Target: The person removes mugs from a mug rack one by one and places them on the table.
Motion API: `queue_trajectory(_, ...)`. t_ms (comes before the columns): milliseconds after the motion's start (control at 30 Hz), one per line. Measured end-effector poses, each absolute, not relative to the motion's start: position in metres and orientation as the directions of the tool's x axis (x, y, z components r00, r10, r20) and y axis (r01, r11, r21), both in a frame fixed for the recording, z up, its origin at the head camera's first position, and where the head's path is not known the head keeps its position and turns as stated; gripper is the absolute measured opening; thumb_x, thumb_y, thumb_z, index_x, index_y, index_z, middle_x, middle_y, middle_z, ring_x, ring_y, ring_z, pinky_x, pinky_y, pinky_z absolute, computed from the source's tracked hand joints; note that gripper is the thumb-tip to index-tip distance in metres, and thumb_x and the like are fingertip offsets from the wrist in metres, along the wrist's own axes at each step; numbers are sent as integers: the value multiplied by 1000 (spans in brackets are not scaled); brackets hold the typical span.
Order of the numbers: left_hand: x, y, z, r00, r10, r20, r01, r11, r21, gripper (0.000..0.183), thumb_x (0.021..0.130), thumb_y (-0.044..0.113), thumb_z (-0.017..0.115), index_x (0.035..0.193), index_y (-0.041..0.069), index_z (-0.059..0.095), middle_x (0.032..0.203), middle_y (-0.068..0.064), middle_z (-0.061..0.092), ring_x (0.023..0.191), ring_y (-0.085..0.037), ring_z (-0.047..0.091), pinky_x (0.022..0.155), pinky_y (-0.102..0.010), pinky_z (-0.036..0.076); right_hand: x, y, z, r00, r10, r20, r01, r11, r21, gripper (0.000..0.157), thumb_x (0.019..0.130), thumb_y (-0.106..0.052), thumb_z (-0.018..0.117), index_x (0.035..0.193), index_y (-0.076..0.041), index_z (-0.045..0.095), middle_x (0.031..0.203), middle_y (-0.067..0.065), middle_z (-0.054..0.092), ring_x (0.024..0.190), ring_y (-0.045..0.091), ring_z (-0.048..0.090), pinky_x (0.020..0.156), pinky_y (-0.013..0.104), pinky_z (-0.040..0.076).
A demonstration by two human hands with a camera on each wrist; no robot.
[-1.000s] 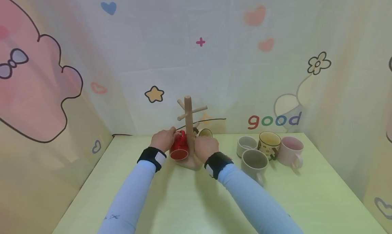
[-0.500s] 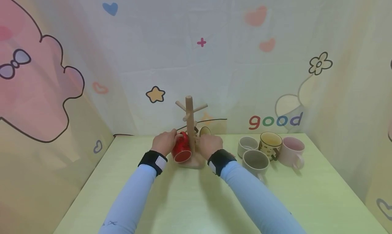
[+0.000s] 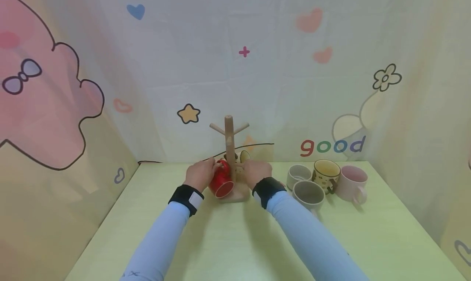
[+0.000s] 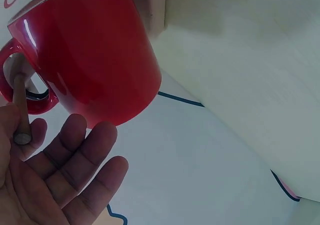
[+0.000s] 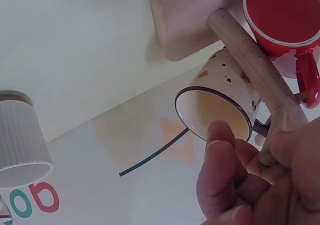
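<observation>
A wooden mug tree stands upright toward the back of the table, its front upper peg pointing at me. On its lower left peg a red mug hangs by its handle, tilted, mouth facing forward. My left hand pinches the end of that peg between thumb and index finger; the other fingers extend under the mug. My right hand grips the lower right peg with its fingertips. Behind the post hangs a cream mug with brown spots, partly hidden in the head view.
To the right stand a white ribbed cup, a yellowish patterned mug, a pink mug and a grey mug, close together near my right forearm. A printed cloth wall rises behind the table.
The mug tree has turned on the table between my hands, its front peg swinging rightward to point at me. The red mug has shifted right with it. Both hands keep their grip.
</observation>
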State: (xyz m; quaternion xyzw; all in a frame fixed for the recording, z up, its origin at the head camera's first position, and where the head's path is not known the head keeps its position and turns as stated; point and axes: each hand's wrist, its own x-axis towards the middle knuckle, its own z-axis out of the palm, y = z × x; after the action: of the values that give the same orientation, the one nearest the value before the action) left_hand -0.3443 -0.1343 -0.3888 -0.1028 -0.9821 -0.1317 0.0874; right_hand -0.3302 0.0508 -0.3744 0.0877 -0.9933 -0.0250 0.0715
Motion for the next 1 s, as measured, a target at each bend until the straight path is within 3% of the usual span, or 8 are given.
queue_trajectory(300,-334,-129,-388,-960,169,221,221,946,236,22,102,30,56,103,8,60,76,-5,63,66,-19,60,61,-30,56,-334,55,-373,-977,-149,153,-146,989,28,19,102,-23,55,110,-12,67,63,1,56,55,17,56,53,38,53)
queue_trajectory(567,-333,-127,-392,-959,183,215,221,961,168,22,104,30,53,113,9,56,77,-7,65,68,-21,61,63,-33,57,-337,55,-373,-972,-149,181,-147,989,28,13,100,-21,59,103,-11,65,67,4,59,57,19,59,52,38,53)
queue_trajectory(1000,-328,-124,-391,-967,177,182,213,956,200,19,103,26,56,111,9,56,87,-8,67,76,-23,63,69,-34,58,-348,57,-378,-978,-135,158,-140,990,-19,16,102,-24,56,102,-10,63,66,5,58,58,21,60,52,40,52)
